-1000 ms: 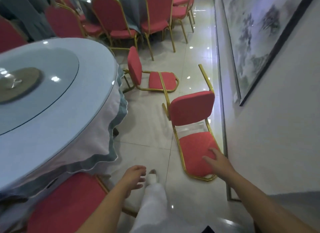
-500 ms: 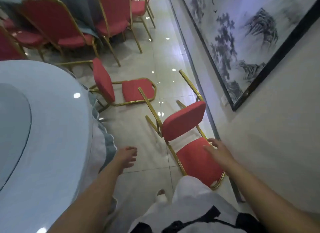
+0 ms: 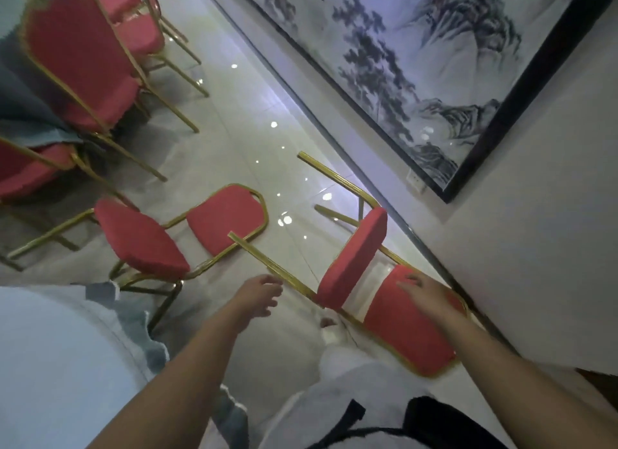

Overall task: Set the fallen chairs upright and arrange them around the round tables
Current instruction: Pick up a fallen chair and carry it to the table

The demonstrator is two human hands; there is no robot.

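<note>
A fallen red chair with a gold frame lies on its back by the wall, its backrest pad [image 3: 408, 328] flat on the floor and its seat [image 3: 351, 258] standing on edge, legs pointing away. My right hand [image 3: 426, 291] lies flat on the backrest pad, fingers spread, gripping nothing. My left hand [image 3: 261, 294] hovers loosely curled just under one gold leg [image 3: 267, 264], holding nothing. A second fallen chair [image 3: 143, 238] lies on its back to the left, beside the round table [image 3: 50, 365] with its pale cloth.
Upright red chairs [image 3: 80, 64] stand around another table at the upper left. A wall with a large framed ink painting [image 3: 418, 64] runs close along the right. Glossy tiled floor [image 3: 234, 141] stretches between the chairs and the wall. My white trouser leg [image 3: 337, 358] is below.
The view has swung closer and tilted. My left hand has risen toward the near chair's gold leg. My right hand stays on the backrest pad.
</note>
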